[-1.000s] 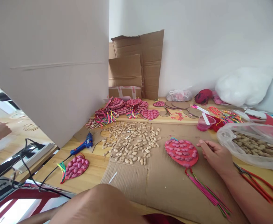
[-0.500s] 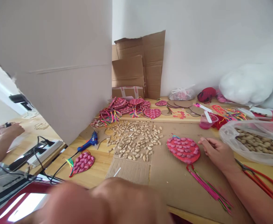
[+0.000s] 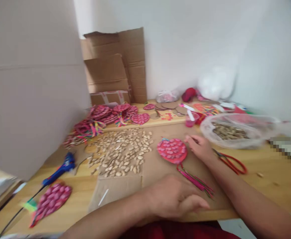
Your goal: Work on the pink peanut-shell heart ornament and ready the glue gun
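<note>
Since the earlier frame our view has swung right, the co-worker's hands at far left have gone out of sight, and our left hand has come forward onto the cardboard sheet at the near edge of the surface. It lies flat there, fingers loosely together, holding nothing. Our right hand rests palm down, fingers slightly curled, touching the right rim of the red heart ornament; no grip on it.

The heart lies flat on the cardboard, just right of the loose pile of peanuts. We judge it light and fairly stiff: a card backing studded with pink-painted shells, so bumpy on top and likely brittle where shells are glued. Best taken by the bare rim or from under the backing, not by the shells. Its tassel of coloured cords trails toward us, soft and limp, and ends just beside our left hand.

Nearby: red-handled scissors right of the right hand, a clear bag of peanuts behind them, a blue glue gun at left, another pink heart near it, and a heap of finished hearts at the back. The frame is motion-blurred.
</note>
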Available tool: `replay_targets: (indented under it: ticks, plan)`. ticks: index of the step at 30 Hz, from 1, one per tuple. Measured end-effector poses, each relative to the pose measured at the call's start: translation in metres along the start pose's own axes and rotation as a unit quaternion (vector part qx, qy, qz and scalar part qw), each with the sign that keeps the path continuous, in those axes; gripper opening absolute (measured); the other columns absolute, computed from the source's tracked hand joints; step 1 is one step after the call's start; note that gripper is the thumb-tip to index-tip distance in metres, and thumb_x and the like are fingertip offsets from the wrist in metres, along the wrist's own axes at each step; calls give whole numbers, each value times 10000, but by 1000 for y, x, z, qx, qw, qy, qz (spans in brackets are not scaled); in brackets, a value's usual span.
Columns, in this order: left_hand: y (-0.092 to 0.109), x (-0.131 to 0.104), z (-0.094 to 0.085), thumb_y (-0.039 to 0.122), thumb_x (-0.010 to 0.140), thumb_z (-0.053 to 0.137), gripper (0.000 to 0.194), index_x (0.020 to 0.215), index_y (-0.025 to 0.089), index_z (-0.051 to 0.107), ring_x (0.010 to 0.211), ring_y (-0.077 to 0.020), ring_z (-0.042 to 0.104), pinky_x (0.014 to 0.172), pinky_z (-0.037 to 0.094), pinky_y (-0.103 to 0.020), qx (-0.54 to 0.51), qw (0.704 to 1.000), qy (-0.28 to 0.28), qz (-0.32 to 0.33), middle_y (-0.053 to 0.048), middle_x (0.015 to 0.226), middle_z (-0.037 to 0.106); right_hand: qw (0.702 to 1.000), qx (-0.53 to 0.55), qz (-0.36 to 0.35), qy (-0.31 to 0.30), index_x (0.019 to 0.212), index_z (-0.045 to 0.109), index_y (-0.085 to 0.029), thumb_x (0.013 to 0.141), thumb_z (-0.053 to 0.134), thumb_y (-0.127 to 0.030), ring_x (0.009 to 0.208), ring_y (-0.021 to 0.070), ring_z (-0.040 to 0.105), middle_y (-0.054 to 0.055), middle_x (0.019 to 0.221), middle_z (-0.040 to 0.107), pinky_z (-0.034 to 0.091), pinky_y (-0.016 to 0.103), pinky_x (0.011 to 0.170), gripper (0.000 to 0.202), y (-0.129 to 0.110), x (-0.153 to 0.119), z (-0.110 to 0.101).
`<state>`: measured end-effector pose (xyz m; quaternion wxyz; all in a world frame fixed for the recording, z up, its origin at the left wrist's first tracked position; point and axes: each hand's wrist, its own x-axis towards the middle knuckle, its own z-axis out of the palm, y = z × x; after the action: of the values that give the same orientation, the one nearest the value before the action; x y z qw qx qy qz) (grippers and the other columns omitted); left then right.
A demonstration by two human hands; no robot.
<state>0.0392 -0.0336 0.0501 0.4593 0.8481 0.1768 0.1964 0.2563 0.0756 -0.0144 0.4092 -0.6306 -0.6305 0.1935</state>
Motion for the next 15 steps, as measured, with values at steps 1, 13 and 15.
replay_targets:
  ticks: [1,13,15]
  plan:
    - [-8,2,2,478,976,393,435,779,192,655,750,-174,636,776,479,-276,21,1000,19,-6,-53,759,688,1000,-3,1,-13,1049,627,-151,940,540,-430,841,137,633,36,998,655,566,312,745,312,1,-1,0]
    - [-71,-10,-1,355,901,597,205,976,195,701,632,-143,597,599,463,-231,22,951,284,-116,-6,729,679,999,24,5,-24,1106,610,-143,925,568,-421,907,162,638,51,1057,647,568,355,792,334,11,3,10]
    - [-72,-10,-5,347,878,628,191,969,196,702,674,-155,628,636,488,-242,39,946,300,-118,-11,753,698,999,32,3,-23,1107,610,-145,926,566,-420,914,163,637,53,1063,647,567,360,801,332,9,2,9]
